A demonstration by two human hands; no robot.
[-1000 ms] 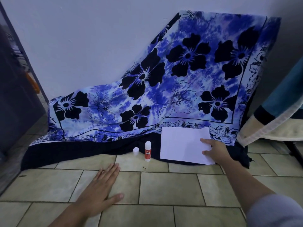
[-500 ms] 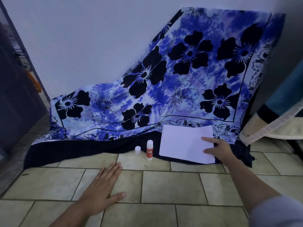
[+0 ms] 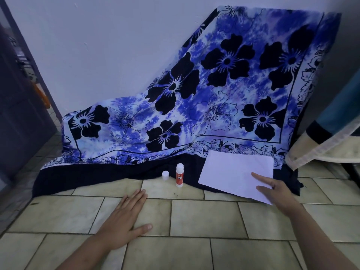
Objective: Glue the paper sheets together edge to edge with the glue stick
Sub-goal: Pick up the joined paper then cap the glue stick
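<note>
White paper sheets [image 3: 233, 172] lie as one stack, tilted, half on the dark hem of a cloth and half on the tiled floor [image 3: 204, 217]. My right hand [image 3: 274, 191] rests on the stack's near right corner with straight fingers, the index finger stretched across the paper. A red and white glue stick [image 3: 179, 175] stands upright to the left of the paper, and its white cap [image 3: 165, 175] stands beside it. My left hand [image 3: 124, 219] lies flat on the floor tiles in front of the glue stick, fingers spread, holding nothing.
A blue and white cloth with black flowers [image 3: 214, 94] drapes from the wall down to the floor behind everything. A mattress or cushion edge [image 3: 327, 145] juts in at the right. A dark door [image 3: 17, 98] stands at the left.
My right hand has slid the paper stack toward me and turned it, so its near corner now lies on the tiles. My left hand stays flat on the floor.
</note>
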